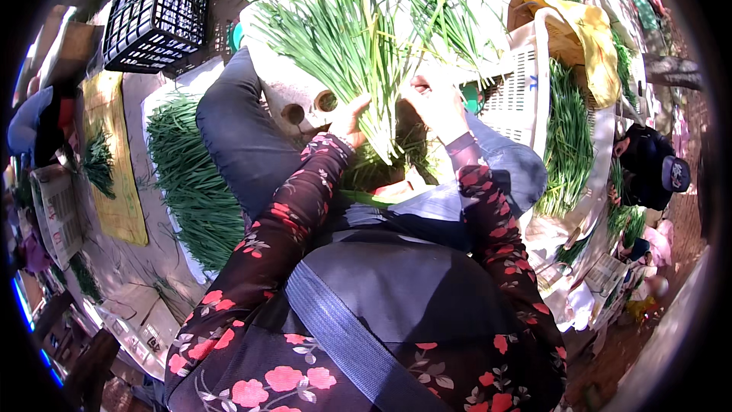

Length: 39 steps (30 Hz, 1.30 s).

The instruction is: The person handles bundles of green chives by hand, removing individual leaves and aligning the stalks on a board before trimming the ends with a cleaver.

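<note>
My left hand (350, 121) is closed around the lower stems of a loose bunch of green garlic chives (337, 40). The leaves fan out away from me over a pale board (277, 91) with round holes in it. Pale stem ends point down towards my lap, with a few yellowed blades among the green. Just right of the stems is my right hand (439, 104), its fingers bent; glare hides whether anything is pinched between them. More chives (452, 17) lie on the board beyond it.
Left of my leg lies a thick pile of chives (191, 183) on a white sheet. A black plastic crate (157, 17) stands far left, near a yellow sack (117, 154). At right, a white crate (517, 97) adjoins stacked chives (566, 149) and yellow cloth (600, 40). Other people sit at both sides.
</note>
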### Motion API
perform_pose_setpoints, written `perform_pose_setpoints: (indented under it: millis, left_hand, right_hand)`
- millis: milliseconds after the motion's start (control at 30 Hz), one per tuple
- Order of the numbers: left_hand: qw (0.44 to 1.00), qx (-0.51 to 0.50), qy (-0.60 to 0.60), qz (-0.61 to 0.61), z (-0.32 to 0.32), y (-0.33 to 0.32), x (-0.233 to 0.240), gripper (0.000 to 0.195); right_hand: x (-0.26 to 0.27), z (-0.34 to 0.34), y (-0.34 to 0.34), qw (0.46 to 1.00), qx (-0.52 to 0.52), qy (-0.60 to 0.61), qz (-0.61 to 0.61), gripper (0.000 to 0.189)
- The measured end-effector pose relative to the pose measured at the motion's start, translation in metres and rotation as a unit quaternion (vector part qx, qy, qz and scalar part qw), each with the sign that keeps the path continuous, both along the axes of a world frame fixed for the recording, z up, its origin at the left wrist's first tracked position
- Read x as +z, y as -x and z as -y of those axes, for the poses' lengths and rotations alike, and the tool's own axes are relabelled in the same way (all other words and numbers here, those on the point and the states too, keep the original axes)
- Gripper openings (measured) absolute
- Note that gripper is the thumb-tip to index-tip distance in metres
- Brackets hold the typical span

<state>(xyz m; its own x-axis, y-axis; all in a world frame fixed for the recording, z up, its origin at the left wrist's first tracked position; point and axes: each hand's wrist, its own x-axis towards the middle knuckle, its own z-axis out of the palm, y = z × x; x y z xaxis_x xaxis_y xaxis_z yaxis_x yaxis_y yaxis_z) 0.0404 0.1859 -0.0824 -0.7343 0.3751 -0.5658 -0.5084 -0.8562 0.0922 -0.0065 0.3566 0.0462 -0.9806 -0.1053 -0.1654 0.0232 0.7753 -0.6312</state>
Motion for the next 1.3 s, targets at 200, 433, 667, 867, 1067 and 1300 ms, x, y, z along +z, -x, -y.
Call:
perform_pose_setpoints:
  millis: [200, 433, 667, 867, 1067, 1300]
  left_hand:
    - [0.999, -0.017, -0.029, -0.006, 0.005, 0.000, 0.000, 0.035]
    - [1.000, 0.008, -0.007, 0.010, 0.005, 0.002, -0.005, 0.033]
    - [0.996, 0.004, -0.093, 0.001, 0.015, -0.003, -0.003, 0.035]
    - [0.996, 0.005, -0.085, -0.026, 0.011, 0.000, -0.006, 0.037]
    - [0.996, 0.013, -0.083, -0.016, 0.015, -0.002, -0.011, 0.034]
    - [0.993, -0.009, -0.117, -0.025, 0.016, 0.000, 0.002, 0.035]
  right_hand:
    - [-0.014, 0.031, -0.050, 0.979, 0.012, 0.164, 0.121, 0.031]
    - [0.044, -0.020, -0.083, 0.823, 0.080, 0.384, 0.411, 0.021]
    - [-0.011, -0.079, -0.053, 0.887, 0.218, -0.368, -0.174, 0.022]
    - [-0.025, 0.031, 0.022, 0.994, 0.043, 0.046, 0.090, 0.026]
    - [-0.032, 0.015, 0.017, 0.943, -0.027, 0.255, 0.214, 0.025]
    - [-0.056, 0.014, 0.015, 0.961, 0.058, 0.194, 0.188, 0.025]
